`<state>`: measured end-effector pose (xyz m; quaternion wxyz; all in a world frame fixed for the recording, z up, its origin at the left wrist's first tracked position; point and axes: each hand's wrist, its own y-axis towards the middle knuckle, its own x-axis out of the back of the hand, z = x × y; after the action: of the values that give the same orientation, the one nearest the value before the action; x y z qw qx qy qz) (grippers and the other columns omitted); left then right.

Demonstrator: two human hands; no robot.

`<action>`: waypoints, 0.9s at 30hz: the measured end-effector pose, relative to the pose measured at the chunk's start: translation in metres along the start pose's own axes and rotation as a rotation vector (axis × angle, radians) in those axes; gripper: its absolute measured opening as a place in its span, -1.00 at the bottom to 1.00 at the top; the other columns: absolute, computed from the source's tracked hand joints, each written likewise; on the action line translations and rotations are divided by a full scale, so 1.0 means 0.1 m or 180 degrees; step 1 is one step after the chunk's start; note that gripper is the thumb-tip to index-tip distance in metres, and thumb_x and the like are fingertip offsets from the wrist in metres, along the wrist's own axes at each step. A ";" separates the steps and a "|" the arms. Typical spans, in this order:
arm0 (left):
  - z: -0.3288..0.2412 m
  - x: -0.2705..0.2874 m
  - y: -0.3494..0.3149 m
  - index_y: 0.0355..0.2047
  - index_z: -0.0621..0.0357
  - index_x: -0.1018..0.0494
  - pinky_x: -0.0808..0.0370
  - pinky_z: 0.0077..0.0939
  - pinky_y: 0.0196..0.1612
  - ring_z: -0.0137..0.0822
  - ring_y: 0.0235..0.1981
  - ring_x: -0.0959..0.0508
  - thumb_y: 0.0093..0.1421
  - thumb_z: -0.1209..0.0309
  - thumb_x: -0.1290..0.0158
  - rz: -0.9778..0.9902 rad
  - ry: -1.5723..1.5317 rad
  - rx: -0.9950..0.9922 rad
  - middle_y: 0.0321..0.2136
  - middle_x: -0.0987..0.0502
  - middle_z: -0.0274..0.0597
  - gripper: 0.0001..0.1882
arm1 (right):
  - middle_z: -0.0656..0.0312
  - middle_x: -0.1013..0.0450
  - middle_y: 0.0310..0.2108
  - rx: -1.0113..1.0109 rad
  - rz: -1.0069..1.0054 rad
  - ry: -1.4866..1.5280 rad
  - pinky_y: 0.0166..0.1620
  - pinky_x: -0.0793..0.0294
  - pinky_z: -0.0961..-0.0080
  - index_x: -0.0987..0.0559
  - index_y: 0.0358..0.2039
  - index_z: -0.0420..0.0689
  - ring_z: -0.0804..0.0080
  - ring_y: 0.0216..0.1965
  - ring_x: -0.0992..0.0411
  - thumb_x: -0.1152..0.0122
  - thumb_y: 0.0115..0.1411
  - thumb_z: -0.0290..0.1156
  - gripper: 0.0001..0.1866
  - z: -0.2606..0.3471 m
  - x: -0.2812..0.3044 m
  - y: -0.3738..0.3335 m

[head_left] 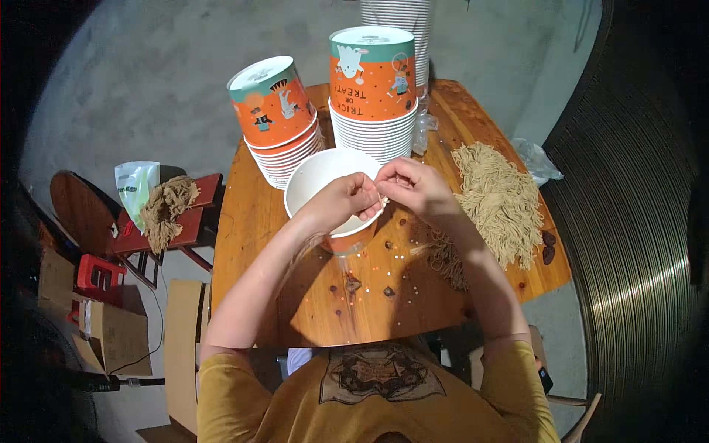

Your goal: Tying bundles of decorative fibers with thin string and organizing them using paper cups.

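Observation:
A paper bucket point(314, 171), white inside and orange outside, stands on the wooden table in front of me with its mouth up. Over its right rim, my left hand point(343, 201) and my right hand point(417, 188) meet with fingers pinched. Between the fingertips is a small pale bit, too small to name. To the right of my right forearm lies a thick bundle of tan strings point(502, 203). Darker string ends point(448, 263) show in the shade beside that forearm.
Behind the bucket stand a left stack point(284, 159) and a right stack point(373, 133) of upside-down orange paper buckets. A taller white stack point(399, 15) rises behind. Small pale bits dot the table point(310, 317). A red stool point(193, 221) at left bears more tan strings point(168, 210).

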<state>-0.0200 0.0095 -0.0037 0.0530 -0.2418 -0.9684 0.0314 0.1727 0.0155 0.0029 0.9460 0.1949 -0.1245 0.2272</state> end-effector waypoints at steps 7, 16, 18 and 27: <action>-0.03 0.01 0.00 -0.33 0.27 -0.44 -0.33 -0.67 -0.36 -0.55 -0.46 -0.38 0.23 0.44 0.01 0.0173 -0.0081 0.0169 -0.47 -0.45 -0.34 -0.87 | 0.30 -0.40 -0.43 0.0520 -0.0422 -0.0659 -0.35 -0.33 0.69 -0.51 -0.38 -0.27 0.66 -0.44 -0.33 -0.14 0.14 -0.45 -0.86 -0.06 -0.05 -0.02; 0.04 0.02 0.01 -0.31 0.20 -0.47 -0.28 -0.80 -0.43 -0.66 -0.48 -0.37 0.21 0.41 -0.04 0.0299 -0.0415 0.0411 -0.47 -0.45 -0.46 -0.88 | 0.29 -0.38 -0.63 0.0161 -0.0922 -0.0676 -0.48 -0.33 0.63 -0.48 -0.45 -0.23 0.63 -0.59 -0.32 -0.15 0.10 -0.44 -0.88 -0.14 -0.18 -0.14; 0.01 -0.01 0.03 -0.30 0.20 -0.47 -0.28 -0.81 -0.44 -0.66 -0.48 -0.37 0.21 0.41 -0.04 0.0298 -0.0489 0.0408 -0.46 -0.45 -0.46 -0.88 | 0.31 -0.39 -0.62 -0.0007 -0.1052 -0.0283 -0.49 -0.33 0.64 -0.48 -0.45 -0.22 0.65 -0.59 -0.31 -0.16 0.11 -0.43 -0.87 -0.21 -0.19 -0.16; 0.04 -0.03 0.06 -0.28 0.24 -0.47 -0.32 -0.83 -0.43 -0.66 -0.48 -0.40 0.22 0.43 -0.03 0.0050 -0.0512 0.0426 -0.46 -0.47 -0.43 -0.87 | 0.40 -0.38 -0.63 -0.0582 -0.1223 0.0048 -0.48 -0.34 0.71 -0.49 -0.47 -0.22 0.71 -0.59 -0.29 -0.21 0.13 -0.38 -0.82 -0.14 -0.29 -0.35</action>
<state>-0.0155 0.0133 -0.0086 -0.0091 -0.2420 -0.9633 0.1157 0.1663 -0.0185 -0.0304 0.9866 0.1267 -0.0980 0.0320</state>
